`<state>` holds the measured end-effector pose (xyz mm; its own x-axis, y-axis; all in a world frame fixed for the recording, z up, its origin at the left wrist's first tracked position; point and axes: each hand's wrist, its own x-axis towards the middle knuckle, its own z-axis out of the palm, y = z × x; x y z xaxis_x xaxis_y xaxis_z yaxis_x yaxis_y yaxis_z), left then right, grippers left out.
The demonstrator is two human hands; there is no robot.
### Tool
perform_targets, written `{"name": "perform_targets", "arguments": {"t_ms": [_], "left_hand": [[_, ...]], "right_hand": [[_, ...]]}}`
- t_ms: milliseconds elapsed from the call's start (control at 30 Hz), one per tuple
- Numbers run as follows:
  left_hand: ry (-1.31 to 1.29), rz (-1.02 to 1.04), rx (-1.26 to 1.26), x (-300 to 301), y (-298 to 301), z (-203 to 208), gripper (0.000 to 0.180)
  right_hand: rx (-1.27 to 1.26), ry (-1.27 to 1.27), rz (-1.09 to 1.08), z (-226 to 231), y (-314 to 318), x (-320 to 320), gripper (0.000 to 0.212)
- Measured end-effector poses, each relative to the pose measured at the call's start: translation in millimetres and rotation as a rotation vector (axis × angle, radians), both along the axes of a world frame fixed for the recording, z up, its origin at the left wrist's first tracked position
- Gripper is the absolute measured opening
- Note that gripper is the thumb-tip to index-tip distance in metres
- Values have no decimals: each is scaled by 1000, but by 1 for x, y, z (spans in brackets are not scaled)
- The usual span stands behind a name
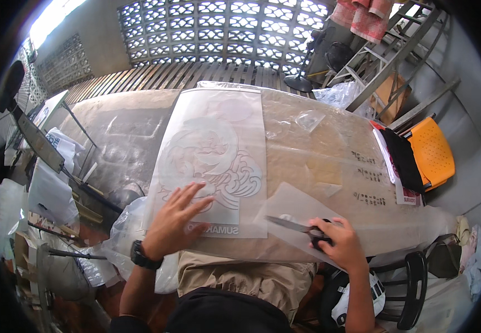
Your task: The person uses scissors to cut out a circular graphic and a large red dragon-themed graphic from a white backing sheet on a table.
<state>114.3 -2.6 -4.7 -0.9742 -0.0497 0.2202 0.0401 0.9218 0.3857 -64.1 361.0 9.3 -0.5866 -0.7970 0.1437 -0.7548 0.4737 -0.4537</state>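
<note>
Grip the black-handled metal scissors (pixel 291 223) firmly, with right hand (pixel 340 243) fingers wrapped around the handles, over the loose translucent sheet (pixel 286 201). Spread left hand (pixel 175 221) fingers wide above the long translucent wave-patterned film (pixel 213 158), flat on the brown plastic-covered table (pixel 290 150). Angle both blades away from film.

This is looking like a workshop: a large worktop (pixel 293 158) is carrying a patterned sheet (pixel 210 150), and a ladder (pixel 391 62) is standing near pierced blockwork (pixel 224 34).
</note>
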Motion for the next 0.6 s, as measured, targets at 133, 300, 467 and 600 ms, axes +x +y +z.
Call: {"name": "perform_targets", "arguments": {"t_ms": [133, 300, 467, 600], "left_hand": [[-32, -44, 21, 6, 8, -10, 60], [-17, -93, 21, 8, 2, 3, 64], [59, -102, 42, -2, 45, -12, 67], [82, -57, 100, -1, 62, -23, 54]], "right_hand": [[167, 74, -169, 11, 39, -10, 51], [83, 526, -425, 19, 49, -16, 46], [-716, -783, -314, -6, 5, 77, 45], [-609, -1257, -180, -37, -22, 156, 59]]}}
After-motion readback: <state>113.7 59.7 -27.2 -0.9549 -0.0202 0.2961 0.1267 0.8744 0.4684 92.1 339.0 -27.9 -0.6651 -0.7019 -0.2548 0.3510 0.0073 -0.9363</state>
